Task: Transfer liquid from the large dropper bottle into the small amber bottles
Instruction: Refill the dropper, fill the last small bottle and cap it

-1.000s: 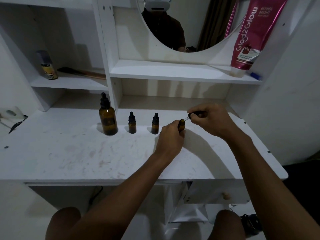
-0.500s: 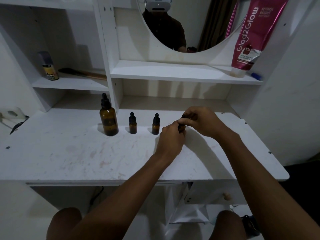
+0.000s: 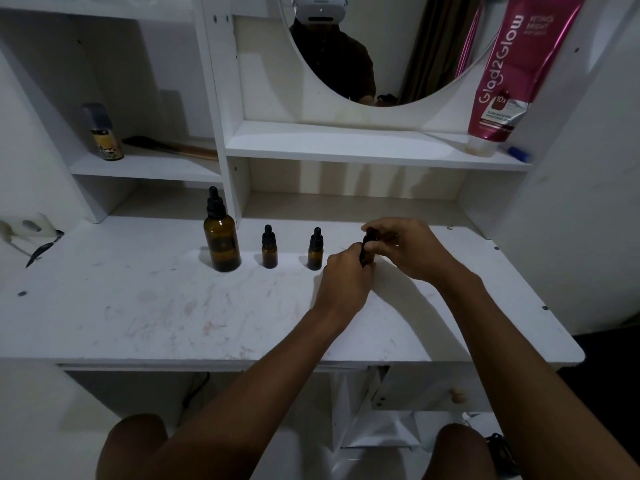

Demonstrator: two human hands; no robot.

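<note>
Left hand (image 3: 343, 277) steadies the third small amber glass bottle (image 3: 366, 255) while right hand (image 3: 405, 245) pinches its black dropper cap (image 3: 370, 235), rightmost from the large amber dropper bottle (image 3: 221, 241), capped.

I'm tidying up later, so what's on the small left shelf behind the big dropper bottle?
On the left shelf stand a small spray can and a dark, wooden-handled tool lying flat. Its right end is hidden by the upright divider.
</note>
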